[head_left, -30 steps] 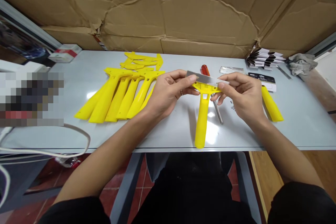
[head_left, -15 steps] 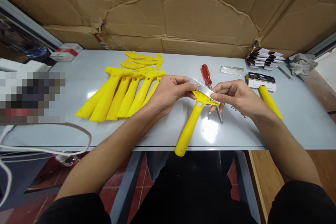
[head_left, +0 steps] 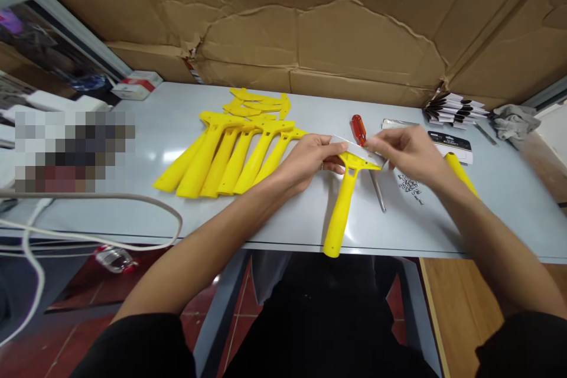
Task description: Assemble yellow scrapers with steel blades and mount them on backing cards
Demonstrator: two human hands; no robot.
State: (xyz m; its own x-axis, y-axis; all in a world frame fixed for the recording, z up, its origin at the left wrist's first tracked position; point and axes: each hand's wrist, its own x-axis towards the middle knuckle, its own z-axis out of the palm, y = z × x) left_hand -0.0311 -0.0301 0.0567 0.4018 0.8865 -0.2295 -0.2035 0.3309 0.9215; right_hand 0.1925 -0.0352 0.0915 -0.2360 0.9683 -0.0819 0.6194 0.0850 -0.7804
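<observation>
My left hand (head_left: 308, 162) is closed on the left end of a yellow scraper handle (head_left: 340, 209), thumb on top. A flat metal blade (head_left: 357, 149) lies along the wide head of the handle, whose grip points down toward the table's front edge. At the blade's right end is my right hand (head_left: 407, 150), slightly blurred, its thumb and fingers pinched at the blade. Behind them lies a screwdriver (head_left: 358, 129) with a red handle, its shaft partly hidden. Small screws (head_left: 410, 186) are in a loose heap below my right hand.
Several yellow scraper handles (head_left: 225, 159) lie in a row at left, with flat yellow pieces (head_left: 254, 103) behind. A carded package (head_left: 452, 144), folded cards (head_left: 456, 109), another yellow handle (head_left: 460, 174) and a grey cloth (head_left: 514, 121) are at right. A white cable (head_left: 163, 207) loops at left.
The view has shifted, so the table's things appear further right. My right hand has moved to the blade's far right end, and the screw heap beneath shows more fully.
</observation>
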